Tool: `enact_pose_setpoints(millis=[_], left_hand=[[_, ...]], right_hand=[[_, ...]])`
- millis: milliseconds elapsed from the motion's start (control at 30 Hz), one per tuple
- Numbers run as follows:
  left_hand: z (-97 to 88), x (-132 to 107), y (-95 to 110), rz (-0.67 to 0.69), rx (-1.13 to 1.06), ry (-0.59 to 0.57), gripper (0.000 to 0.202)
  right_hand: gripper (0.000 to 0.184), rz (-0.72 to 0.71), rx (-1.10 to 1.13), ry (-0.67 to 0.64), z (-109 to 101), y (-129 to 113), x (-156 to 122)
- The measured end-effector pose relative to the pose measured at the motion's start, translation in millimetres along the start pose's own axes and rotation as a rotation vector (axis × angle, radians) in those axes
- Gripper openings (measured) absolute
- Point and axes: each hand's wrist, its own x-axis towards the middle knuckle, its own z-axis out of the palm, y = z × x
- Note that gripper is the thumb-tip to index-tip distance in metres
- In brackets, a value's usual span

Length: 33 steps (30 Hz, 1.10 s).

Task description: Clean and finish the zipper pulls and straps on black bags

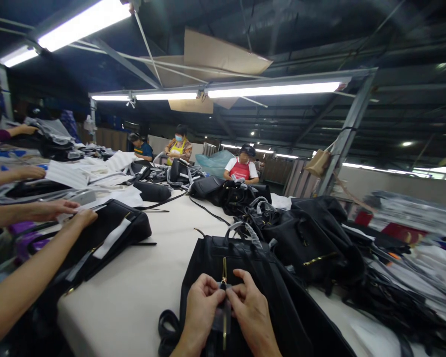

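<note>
L hand & R hand pinched narrow on clear plastic film at gold metal zip, front of big black leather-like bag; bag on cream flat worktop; heap of black bags R of bag; co-worker's bare hands on black boxy bag L of it
</note>
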Motion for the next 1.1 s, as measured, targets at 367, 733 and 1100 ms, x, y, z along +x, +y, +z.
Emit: enact_pose_setpoints(millis=[367,733,1100], left_hand=[[-1.1,-1.8,1.3,0.005,0.009,0.005,0.031],[-7.8,8.9,-12.4,-0.257,-0.034,-0.162,0.040],[-7.4,8.0,-10.7,-0.323,-0.080,-0.261,0.034]], right_hand=[[0.039,0.106,0.011,0.055,6.1,-6.0,3.3],[0.042,0.133,0.071,0.093,9.1,-4.7,3.7],[0.057,0.204,0.397,0.002,5.6,3.7,3.0]])
